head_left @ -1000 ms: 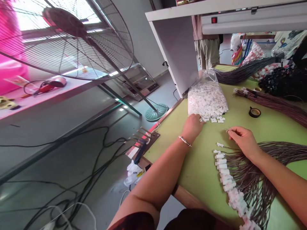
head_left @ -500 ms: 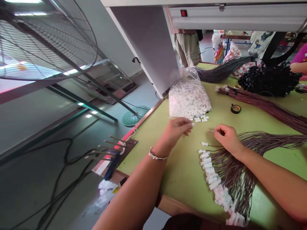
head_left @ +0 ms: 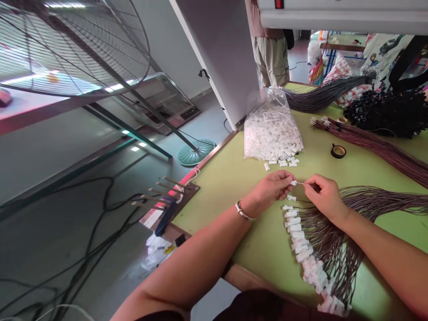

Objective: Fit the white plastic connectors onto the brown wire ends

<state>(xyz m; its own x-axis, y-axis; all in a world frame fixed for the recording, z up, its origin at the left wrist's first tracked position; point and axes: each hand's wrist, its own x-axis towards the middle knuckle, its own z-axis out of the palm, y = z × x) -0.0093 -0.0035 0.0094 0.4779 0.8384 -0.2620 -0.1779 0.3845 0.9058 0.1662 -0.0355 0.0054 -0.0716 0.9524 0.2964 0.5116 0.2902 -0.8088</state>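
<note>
Between the thumb and fingers of my left hand [head_left: 272, 189] is a small white plastic connector [head_left: 293, 183]. My right hand [head_left: 326, 194] pinches a thin wire [head_left: 301, 183], whose tip reaches the connector; whether it sits inside is too small to tell. Below my hands lies a bundle of dark brown wires [head_left: 329, 232] with a row of white connectors [head_left: 301, 247] on their ends. One wired connector [head_left: 291, 198] lies just under my left fingertips. Behind my left hand stands a clear bag of white connectors [head_left: 272, 129], with several loose ones [head_left: 283, 164] at its front.
Black tape [head_left: 338, 151] lies beyond my right hand, near reddish wires [head_left: 377, 142] and a black heap [head_left: 384, 111]. A pegged metal plate [head_left: 183, 198] is fixed at the table's left edge. A fan [head_left: 73, 49] stands left. A person [head_left: 270, 53] stands behind the table.
My left hand has moved right with the white connector, up to the wire tip in my right hand. The view has shifted slightly. Another loose connector now shows before the bag.
</note>
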